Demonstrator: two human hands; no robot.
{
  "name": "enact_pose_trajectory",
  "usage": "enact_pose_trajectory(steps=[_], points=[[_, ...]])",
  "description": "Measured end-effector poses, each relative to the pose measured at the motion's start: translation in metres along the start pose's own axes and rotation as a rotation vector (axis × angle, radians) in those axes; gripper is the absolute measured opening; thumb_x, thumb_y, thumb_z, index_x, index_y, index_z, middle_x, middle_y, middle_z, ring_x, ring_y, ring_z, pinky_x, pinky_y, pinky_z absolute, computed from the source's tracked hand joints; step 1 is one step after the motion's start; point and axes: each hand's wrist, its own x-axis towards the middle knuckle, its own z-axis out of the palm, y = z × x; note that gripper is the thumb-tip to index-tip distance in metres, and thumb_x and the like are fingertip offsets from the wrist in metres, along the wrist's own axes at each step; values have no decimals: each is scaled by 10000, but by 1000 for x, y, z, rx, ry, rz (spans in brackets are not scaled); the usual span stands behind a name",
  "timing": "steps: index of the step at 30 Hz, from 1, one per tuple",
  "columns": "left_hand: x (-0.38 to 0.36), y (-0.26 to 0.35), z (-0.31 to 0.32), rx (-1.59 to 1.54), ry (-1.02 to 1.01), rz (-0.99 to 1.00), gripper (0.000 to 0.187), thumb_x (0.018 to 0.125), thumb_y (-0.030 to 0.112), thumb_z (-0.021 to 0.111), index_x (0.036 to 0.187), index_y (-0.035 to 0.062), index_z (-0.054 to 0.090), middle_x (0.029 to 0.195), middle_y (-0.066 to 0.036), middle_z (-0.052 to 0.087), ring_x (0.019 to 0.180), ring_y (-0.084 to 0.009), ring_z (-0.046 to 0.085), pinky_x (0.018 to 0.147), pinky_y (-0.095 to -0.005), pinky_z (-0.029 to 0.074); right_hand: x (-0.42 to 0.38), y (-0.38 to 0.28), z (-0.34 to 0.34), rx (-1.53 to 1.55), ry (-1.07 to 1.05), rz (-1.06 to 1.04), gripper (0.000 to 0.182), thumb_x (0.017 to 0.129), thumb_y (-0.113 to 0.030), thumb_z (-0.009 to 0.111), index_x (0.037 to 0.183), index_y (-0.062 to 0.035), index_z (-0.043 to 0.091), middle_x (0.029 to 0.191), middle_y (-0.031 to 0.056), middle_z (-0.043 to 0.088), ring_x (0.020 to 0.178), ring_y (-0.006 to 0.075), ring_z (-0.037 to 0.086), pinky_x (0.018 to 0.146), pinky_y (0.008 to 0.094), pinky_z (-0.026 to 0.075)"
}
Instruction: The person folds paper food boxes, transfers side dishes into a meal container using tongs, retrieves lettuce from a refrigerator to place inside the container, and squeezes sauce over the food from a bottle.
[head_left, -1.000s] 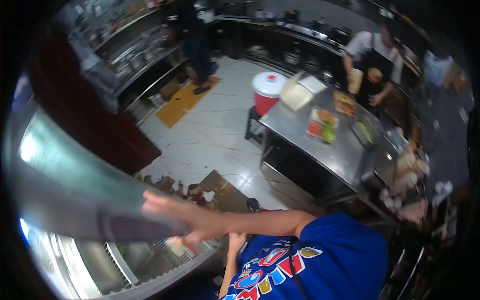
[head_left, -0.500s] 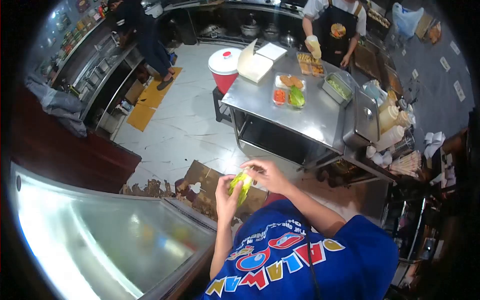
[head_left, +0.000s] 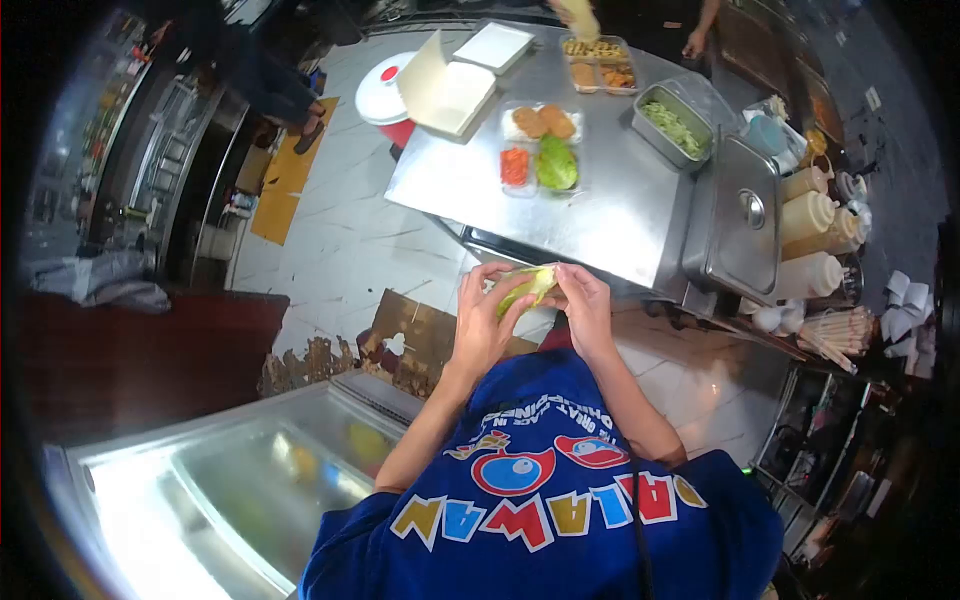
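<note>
A pale green lettuce leaf [head_left: 530,285] is held in front of my chest, between both hands. My left hand [head_left: 487,310] grips its left side with bent fingers. The leaf's right end is pinched by my right hand [head_left: 584,302]. Just beyond, on the steel table [head_left: 440,190], lies a divided clear container [head_left: 518,187] with rice, breaded brown patties [head_left: 545,122], a red chopped filling [head_left: 514,166] and a green lettuce leaf [head_left: 556,163].
An open white box [head_left: 470,97] and a metal pan of shredded greens [head_left: 672,125] stand on the table. At right are a lidded steel pan [head_left: 738,215] and sauce bottles [head_left: 806,217]. A glass-topped freezer [head_left: 250,480] is at lower left. Another person's hand [head_left: 694,43] shows at the back.
My view has shifted toward the table, which now appears closer. Both hands have stayed on the lettuce leaf; my right hand has moved from over its top to its right end.
</note>
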Motion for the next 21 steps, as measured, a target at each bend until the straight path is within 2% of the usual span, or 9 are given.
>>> enact_pose_trajectory(steps=[1,4,7,10,13,14,17,18,21], points=[[14,1,4,56,-49,35,269,855,144,753,1095,42,686,1130,-148,600,963,-302,593,862,-391,488,9,-6,-8,-24,17,-20,276,1036,-182,550,1138,56,646,1034,109,681,925,156,675,805,316,607],[55,-1,21,-90,-93,-22,221,862,151,744,1031,19,689,1075,-147,626,922,-283,611,831,-366,494,29,-20,-23,-72,10,-88,269,1040,-170,542,1143,57,644,1073,110,670,963,149,656,811,309,604],[87,-12,31,-264,-191,-189,221,843,148,758,990,14,663,964,-142,644,850,-294,606,779,-392,491,49,-31,-29,5,-9,-56,245,1019,-148,581,1140,55,646,1059,98,671,958,144,654,815,294,593],[117,-17,39,-277,-268,-221,220,847,131,757,959,-9,628,862,-134,648,761,-287,613,738,-372,494,66,-42,-27,-100,0,-117,228,980,-117,638,1133,51,651,1047,85,668,941,125,647,794,265,572],[141,-32,43,-370,-400,-224,216,850,118,756,970,-7,626,870,-131,651,767,-255,620,726,-358,489,89,-37,-35,-317,50,-105,232,939,-86,684,1131,40,656,1035,74,669,928,109,637,775,240,543],[151,-34,41,-384,-486,-352,212,858,109,752,990,-9,634,877,-122,656,809,-217,633,757,-342,495,98,-37,-39,-272,54,-30,229,927,-83,696,1127,24,660,1024,65,671,907,97,626,765,231,519],[172,-63,55,-717,-511,-234,242,871,92,754,1066,8,637,947,-40,662,879,-99,591,814,-280,481,124,-44,-34,-401,42,-219,222,921,-92,707,1113,14,665,991,52,672,891,93,621,760,229,507],[185,-70,51,-643,-648,-232,269,884,125,747,1100,2,644,1015,-59,674,956,-123,623,882,-289,484,131,-48,-31,-376,46,-203,214,920,-88,708,1104,12,665,990,49,671,891,94,622,763,231,507],[215,-81,46,-599,-756,-242,283,899,152,737,1125,6,650,1040,-55,679,975,-138,626,889,-294,484,147,-62,-21,-357,86,-168,189,915,-74,706,1080,8,664,986,44,670,893,98,625,773,238,512]])
